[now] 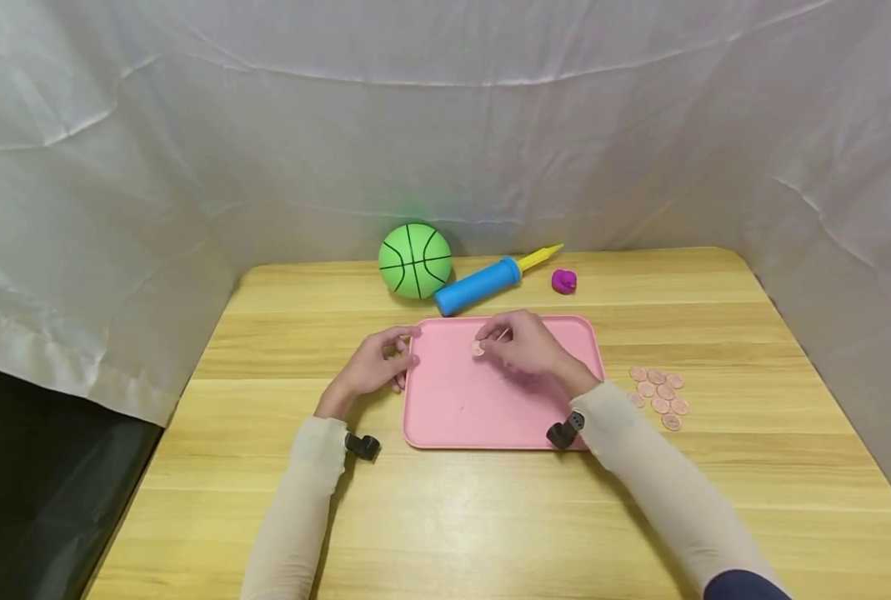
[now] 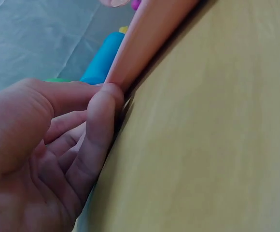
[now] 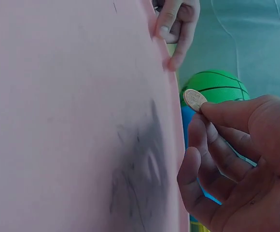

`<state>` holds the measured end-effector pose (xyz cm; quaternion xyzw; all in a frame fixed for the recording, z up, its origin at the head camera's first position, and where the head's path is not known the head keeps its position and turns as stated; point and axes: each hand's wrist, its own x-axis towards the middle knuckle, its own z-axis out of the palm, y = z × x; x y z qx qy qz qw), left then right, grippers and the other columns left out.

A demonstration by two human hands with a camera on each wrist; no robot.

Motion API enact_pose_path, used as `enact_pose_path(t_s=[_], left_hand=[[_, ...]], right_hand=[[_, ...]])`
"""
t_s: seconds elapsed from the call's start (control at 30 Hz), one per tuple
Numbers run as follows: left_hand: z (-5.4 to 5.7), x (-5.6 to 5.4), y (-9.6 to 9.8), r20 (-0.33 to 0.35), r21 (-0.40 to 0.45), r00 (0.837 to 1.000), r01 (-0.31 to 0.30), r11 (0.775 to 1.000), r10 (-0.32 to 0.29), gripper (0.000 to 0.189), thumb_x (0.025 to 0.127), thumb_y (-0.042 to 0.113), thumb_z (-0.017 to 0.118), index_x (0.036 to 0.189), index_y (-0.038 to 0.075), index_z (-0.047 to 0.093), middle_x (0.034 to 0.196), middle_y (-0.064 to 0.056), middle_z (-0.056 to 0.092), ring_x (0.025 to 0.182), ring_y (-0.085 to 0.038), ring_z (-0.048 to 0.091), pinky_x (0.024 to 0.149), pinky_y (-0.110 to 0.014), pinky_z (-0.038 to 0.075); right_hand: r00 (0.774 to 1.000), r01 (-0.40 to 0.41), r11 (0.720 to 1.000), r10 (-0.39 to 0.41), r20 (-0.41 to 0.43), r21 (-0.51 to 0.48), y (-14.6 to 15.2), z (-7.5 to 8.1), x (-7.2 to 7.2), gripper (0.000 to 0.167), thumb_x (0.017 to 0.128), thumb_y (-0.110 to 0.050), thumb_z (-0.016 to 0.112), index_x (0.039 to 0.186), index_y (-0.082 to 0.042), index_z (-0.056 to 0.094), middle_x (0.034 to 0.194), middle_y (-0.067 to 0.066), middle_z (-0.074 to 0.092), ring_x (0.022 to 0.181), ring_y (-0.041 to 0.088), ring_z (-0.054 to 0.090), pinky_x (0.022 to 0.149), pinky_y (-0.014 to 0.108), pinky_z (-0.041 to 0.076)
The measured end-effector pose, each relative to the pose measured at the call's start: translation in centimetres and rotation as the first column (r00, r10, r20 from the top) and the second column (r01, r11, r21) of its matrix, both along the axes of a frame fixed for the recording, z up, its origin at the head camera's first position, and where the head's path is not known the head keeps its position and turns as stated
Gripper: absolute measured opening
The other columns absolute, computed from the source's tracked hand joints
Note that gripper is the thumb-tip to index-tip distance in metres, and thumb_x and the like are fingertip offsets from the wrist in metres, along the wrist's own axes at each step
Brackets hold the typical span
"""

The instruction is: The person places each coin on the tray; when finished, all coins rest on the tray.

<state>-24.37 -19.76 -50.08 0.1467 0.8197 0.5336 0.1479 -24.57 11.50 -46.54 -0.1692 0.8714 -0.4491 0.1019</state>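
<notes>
A pink tray (image 1: 453, 421) lies flat on the wooden table. My left hand (image 1: 376, 362) is at its left side, thumb and index fingertips resting on the rim some way apart, the other fingers loosely bent outside it. In the left wrist view these fingertips (image 2: 101, 108) touch the tray's edge (image 2: 145, 41). Over the tray, my right hand (image 1: 523, 342) pinches a coin (image 1: 478, 348) between thumb and index finger. The right wrist view shows the coin (image 3: 195, 100) held on a slant above the tray surface. More copper-coloured coins (image 1: 661, 406) lie flat right of the tray.
Behind the tray are a green ball (image 1: 415, 261) with black lines, a blue pump (image 1: 478, 286) with a yellow nozzle, and a purple rubber duck (image 1: 564, 282). Pale cloth (image 1: 445, 150) hangs along the table's back and sides.
</notes>
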Motion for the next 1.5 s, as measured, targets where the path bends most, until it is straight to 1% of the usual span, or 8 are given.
enact_pose_path(t_s=[0.13, 0.27, 0.4, 0.67, 0.9, 1.07, 1.2, 1.5], left_hand=[[-0.3, -0.2, -0.3, 0.024, 0.030, 1.000, -0.002, 1.000, 0.001, 0.052, 0.105, 0.001, 0.068, 0.156, 0.004, 0.057, 0.098, -0.012, 0.062, 0.059, -0.014, 0.065, 0.053, -0.027, 0.064], [-0.4, -0.2, -0.3, 0.046, 0.055, 0.999, -0.010, 0.998, 0.007, 0.053, 0.105, 0.000, 0.069, 0.156, 0.005, 0.057, 0.098, -0.010, 0.062, 0.060, -0.014, 0.065, 0.054, -0.027, 0.064], [-0.5, -0.1, -0.2, 0.055, 0.063, 0.998, -0.016, 0.998, 0.013, 0.053, 0.104, 0.000, 0.069, 0.155, 0.006, 0.057, 0.098, -0.010, 0.062, 0.060, -0.014, 0.065, 0.053, -0.026, 0.063], [-0.6, -0.3, -0.1, 0.062, 0.066, 0.998, -0.020, 0.998, 0.016, 0.052, 0.105, 0.002, 0.070, 0.155, 0.007, 0.059, 0.098, -0.009, 0.063, 0.060, -0.013, 0.065, 0.052, -0.025, 0.062], [-0.6, -0.5, 0.0, 0.051, 0.087, 0.999, -0.019, 0.996, 0.014, 0.053, 0.105, 0.001, 0.069, 0.156, 0.005, 0.056, 0.097, -0.009, 0.063, 0.058, -0.013, 0.064, 0.050, -0.026, 0.061], [-1.0, -0.5, 0.1, 0.054, 0.086, 0.998, -0.023, 0.996, 0.018, 0.053, 0.105, 0.000, 0.069, 0.156, 0.006, 0.056, 0.097, -0.009, 0.063, 0.058, -0.014, 0.065, 0.050, -0.027, 0.062], [-1.1, -0.4, 0.0, 0.051, 0.079, 0.999, -0.023, 0.997, 0.019, 0.054, 0.105, 0.001, 0.069, 0.156, 0.006, 0.055, 0.098, -0.008, 0.063, 0.059, -0.014, 0.065, 0.051, -0.027, 0.062], [-0.8, -0.3, -0.1, 0.046, 0.077, 0.998, -0.036, 0.996, 0.033, 0.053, 0.105, 0.002, 0.069, 0.156, 0.009, 0.056, 0.098, -0.010, 0.063, 0.058, -0.015, 0.064, 0.050, -0.027, 0.063]], right_hand=[[0.999, -0.014, 0.999, 0.015, 0.035, -0.032, -0.7, -0.3, -0.3, 0.015, 0.102, -0.013, 0.074, 0.113, -0.008, 0.082, 0.099, 0.010, 0.075, 0.072, 0.017, 0.061, 0.060, 0.024, 0.052], [0.993, 0.009, 0.997, 0.000, 0.115, -0.077, -1.7, -0.3, -0.5, 0.016, 0.103, -0.017, 0.074, 0.114, -0.008, 0.082, 0.098, 0.008, 0.076, 0.069, 0.017, 0.060, 0.053, 0.022, 0.048], [0.988, 0.018, 0.995, -0.004, 0.155, -0.095, -2.8, -0.4, -0.9, 0.017, 0.101, -0.018, 0.077, 0.112, -0.007, 0.083, 0.094, 0.006, 0.075, 0.068, 0.015, 0.059, 0.053, 0.021, 0.046], [0.998, -0.009, 1.000, 0.010, 0.065, -0.016, -4.9, -1.3, -1.8, 0.014, 0.099, -0.014, 0.076, 0.108, -0.005, 0.084, 0.101, 0.007, 0.082, 0.088, 0.014, 0.062, 0.078, 0.022, 0.051], [1.000, 0.010, 0.999, -0.011, 0.015, 0.034, -6.0, -1.8, -2.0, 0.013, 0.098, -0.008, 0.074, 0.106, -0.004, 0.083, 0.097, 0.010, 0.081, 0.087, 0.016, 0.070, 0.079, 0.024, 0.057], [1.000, 0.028, 0.999, -0.027, -0.011, 0.019, -6.1, -2.3, -1.9, 0.016, 0.099, -0.009, 0.071, 0.110, -0.003, 0.082, 0.101, 0.011, 0.080, 0.095, 0.021, 0.072, 0.089, 0.032, 0.061], [0.999, 0.051, 0.999, -0.051, -0.007, -0.010, -5.6, -1.8, -1.5, 0.020, 0.101, -0.011, 0.068, 0.115, -0.003, 0.080, 0.105, 0.012, 0.078, 0.100, 0.024, 0.071, 0.094, 0.036, 0.061], [0.989, 0.136, 0.986, -0.129, 0.067, -0.098, -3.2, 0.7, -1.1, 0.025, 0.106, -0.018, 0.070, 0.128, -0.008, 0.076, 0.115, 0.009, 0.073, 0.097, 0.023, 0.065, 0.082, 0.028, 0.058]])
